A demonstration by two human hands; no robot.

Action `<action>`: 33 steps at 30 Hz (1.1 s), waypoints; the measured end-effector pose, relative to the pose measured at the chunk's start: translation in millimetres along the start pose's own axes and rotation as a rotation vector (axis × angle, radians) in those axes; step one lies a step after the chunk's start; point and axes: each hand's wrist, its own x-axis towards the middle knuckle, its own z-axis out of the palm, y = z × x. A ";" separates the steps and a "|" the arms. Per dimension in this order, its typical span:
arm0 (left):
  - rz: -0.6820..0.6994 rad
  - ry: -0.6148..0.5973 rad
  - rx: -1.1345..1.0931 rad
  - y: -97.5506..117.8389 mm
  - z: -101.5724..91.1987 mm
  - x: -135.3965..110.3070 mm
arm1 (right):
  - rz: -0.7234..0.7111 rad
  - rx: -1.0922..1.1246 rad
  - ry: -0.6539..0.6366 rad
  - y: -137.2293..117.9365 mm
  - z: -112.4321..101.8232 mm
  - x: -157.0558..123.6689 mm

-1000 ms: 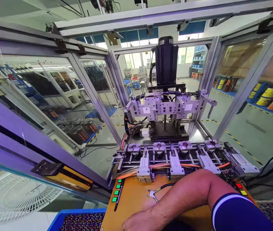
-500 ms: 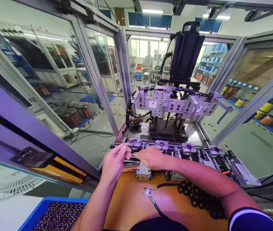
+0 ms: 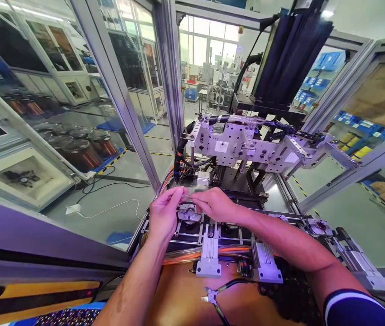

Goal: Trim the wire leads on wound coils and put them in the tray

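With the clock face centred on the fingertips, the left hand (image 3: 165, 213) comes in from 7 o'clock, and its grip pinches one end of a thin strand (image 3: 187, 196). The right hand (image 3: 216, 204) reaches in from 4 o'clock, its grip pinching the strand's other end; what the strand is, I cannot tell. A round metal holder (image 3: 190, 212) sits just at 6 o'clock. Cutters (image 3: 212, 295) lie on the tabletop (image 3: 179, 294) toward 5 o'clock, and a large black motor (image 3: 291, 63) stands at 1 o'clock.
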 end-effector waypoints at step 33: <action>-0.032 -0.124 -0.241 -20.5 15.9 66.8 | 0.255 0.324 0.086 29.5 -9.4 56.9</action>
